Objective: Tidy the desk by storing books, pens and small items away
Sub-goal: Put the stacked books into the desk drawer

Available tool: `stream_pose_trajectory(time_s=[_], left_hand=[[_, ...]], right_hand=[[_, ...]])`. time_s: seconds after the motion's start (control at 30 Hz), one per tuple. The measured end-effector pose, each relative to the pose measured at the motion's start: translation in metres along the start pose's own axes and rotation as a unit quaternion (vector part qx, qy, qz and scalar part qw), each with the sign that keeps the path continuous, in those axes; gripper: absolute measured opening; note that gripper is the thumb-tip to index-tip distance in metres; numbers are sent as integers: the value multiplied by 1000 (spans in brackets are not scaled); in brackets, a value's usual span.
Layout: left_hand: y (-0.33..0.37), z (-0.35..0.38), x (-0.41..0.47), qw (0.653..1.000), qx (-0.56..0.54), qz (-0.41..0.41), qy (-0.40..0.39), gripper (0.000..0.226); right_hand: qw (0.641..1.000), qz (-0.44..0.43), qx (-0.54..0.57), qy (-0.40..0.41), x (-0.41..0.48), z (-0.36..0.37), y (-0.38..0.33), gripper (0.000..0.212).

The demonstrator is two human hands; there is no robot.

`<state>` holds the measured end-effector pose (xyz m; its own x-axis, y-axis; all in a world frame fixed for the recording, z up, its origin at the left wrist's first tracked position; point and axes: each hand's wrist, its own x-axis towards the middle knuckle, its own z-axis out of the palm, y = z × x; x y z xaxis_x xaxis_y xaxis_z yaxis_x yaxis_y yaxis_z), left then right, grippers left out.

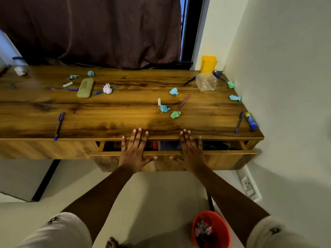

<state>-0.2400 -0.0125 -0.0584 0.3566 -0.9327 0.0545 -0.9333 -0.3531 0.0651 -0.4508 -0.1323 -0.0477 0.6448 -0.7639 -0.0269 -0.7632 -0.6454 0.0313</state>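
Worktop [125, 108] drawer [223, 158] sits slightly open; left hand [133, 153] and right hand [190, 152] lie flat across its front edge, fingers straight and spread, gripping nothing. The glue stick [251, 120] label is too blurred to read.

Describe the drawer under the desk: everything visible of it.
The drawer is wood-look, grained like the desk, with a flat front and no handle in view. It sits level under the right part of the desktop, pulled partly out. Its shadowed inside shows something red, something bluish and dark shapes, all too dim to name. The left hand and right hand lie flat across the front's top edge, fingers straight, tips reaching the desktop's edge.
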Motion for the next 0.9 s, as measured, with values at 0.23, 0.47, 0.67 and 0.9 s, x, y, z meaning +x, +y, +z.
stream_pose_trajectory(time_s=[0.23, 0.47, 0.67, 0.9], left_hand=[[-2, -30, 69, 993, 102, 59, -20, 123], [-15, -10, 91, 991, 76, 81, -75, 114], [-11, -13, 89, 992, 77, 68, -77, 113], [13, -36, 88, 987, -47, -33, -151, 119]], right_hand=[[995, -84, -41, -30, 60, -20, 32, 94], [986, -147, -73, 4, 82, -2, 52, 95], [988, -145, -45, -5, 85, -3, 50, 93], [986, -37, 153, -54, 53, -27, 35, 77]])
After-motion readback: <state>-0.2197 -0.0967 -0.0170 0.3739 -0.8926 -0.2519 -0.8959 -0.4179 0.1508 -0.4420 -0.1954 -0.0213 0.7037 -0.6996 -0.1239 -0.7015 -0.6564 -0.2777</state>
